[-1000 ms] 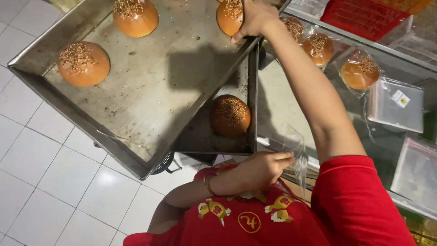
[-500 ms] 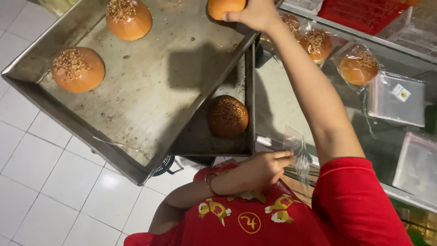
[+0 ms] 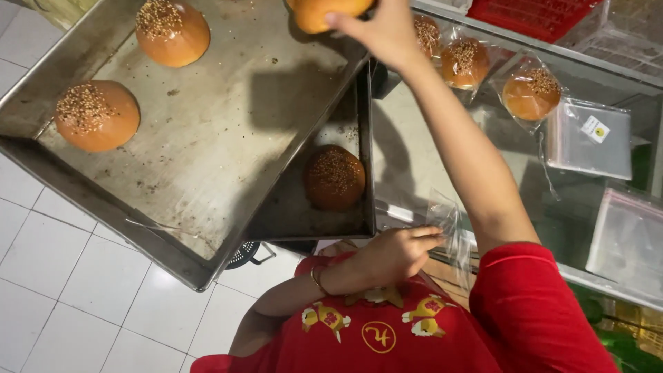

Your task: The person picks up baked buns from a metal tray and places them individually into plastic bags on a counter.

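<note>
The right hand [image 3: 383, 27] is stretched out over the upper metal tray [image 3: 207, 159], its fingers closed around a golden bun [image 3: 328, 12] at the tray's far edge, near the top of the view. The bun is largely cut off by the frame, so I cannot tell whether it is lifted clear or touching the metal. The left hand [image 3: 397, 252] stays close to the body, fingers pinched on the edge of a clear plastic bag [image 3: 452, 238] that hangs loose beside the table [image 3: 428, 138], held ready near the chest.

Two more sesame-topped buns [image 3: 97, 116] sit well apart on the upper tray, which lies tilted across a lower tray [image 3: 331, 221]; that stacking leaves one darker bun [image 3: 335, 178] showing in the shadowed corner underneath. Across the table, three buns already sealed in bags [image 3: 532, 93] lie in a row beside flat empty bags [image 3: 594, 138], kept to the far side, away from the trays. A red crate [image 3: 545, 14] stands behind them. The person wears a red shirt [image 3: 442, 331], and white floor tiles [image 3: 62, 290] show below the trays.
</note>
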